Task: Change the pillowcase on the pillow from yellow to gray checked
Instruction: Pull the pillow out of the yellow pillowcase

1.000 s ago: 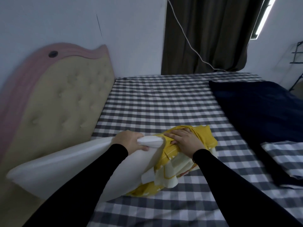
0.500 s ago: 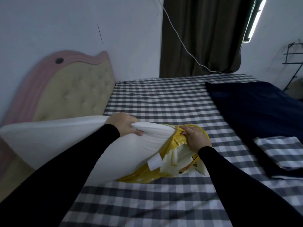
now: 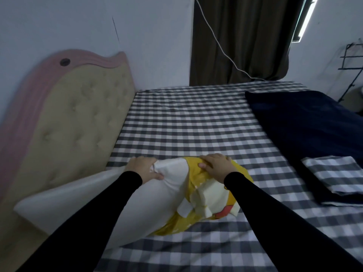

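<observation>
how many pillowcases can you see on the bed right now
2: the yellow pillowcase bunched on the white pillow's end near the hands, and a folded gray checked pillowcase at the right on the dark blanket.

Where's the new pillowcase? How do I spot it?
Look at the dark navy blanket on the bed's right side. On its near edge lies the folded gray checked pillowcase. It alone is a small folded rectangle, unlike the flat checked bedsheet.

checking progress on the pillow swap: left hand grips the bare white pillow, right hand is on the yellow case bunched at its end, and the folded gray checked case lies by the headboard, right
Not quite. The head view shows the folded gray checked pillowcase lying on the dark blue blanket at the right, far from the headboard. The rest holds: left hand grips the white pillow, right hand is on the yellow pillowcase.
</observation>
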Demonstrator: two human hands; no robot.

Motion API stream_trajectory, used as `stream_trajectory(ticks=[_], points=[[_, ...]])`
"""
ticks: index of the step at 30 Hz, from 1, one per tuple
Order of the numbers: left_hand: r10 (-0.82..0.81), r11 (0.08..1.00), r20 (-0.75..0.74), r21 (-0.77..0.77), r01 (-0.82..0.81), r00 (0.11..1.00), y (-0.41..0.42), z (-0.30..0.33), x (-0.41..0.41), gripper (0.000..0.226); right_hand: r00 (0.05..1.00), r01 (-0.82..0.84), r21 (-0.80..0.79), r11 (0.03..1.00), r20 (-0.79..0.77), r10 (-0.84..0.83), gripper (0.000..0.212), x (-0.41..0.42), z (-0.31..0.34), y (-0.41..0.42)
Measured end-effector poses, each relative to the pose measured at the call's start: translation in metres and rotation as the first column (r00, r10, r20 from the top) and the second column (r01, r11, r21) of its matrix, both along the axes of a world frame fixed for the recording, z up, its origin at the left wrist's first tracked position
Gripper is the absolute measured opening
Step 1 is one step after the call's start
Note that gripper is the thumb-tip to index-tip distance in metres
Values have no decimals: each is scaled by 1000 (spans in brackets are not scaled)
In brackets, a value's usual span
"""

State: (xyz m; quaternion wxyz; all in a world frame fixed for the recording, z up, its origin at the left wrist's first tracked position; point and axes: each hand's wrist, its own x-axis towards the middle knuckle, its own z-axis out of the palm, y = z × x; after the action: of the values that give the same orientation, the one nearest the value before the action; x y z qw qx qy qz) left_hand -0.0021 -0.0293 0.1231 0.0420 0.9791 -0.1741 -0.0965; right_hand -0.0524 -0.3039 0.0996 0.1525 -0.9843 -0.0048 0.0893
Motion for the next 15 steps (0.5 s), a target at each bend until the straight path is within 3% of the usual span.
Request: stream_trajectory(ticks=[3,7,10,15], points=[[-83,990,55,118,76,995,-15,2,1,71,994,-47,-96,994,90,56,71,0,-2,6],[-52,997,-32,54,54,998,-52,-2,-12,98,991,22,-37,999,136,-16,70,2,-14,12],[-71,996,6,58,71,997,-61,-10,-15,100,977,181,85,980,97,-189,64,3,-28,5],[-44,997,-74,-68,39,996,-49,-18,-7,95,971,169,106,980,155,-184,63,5,-35,4]])
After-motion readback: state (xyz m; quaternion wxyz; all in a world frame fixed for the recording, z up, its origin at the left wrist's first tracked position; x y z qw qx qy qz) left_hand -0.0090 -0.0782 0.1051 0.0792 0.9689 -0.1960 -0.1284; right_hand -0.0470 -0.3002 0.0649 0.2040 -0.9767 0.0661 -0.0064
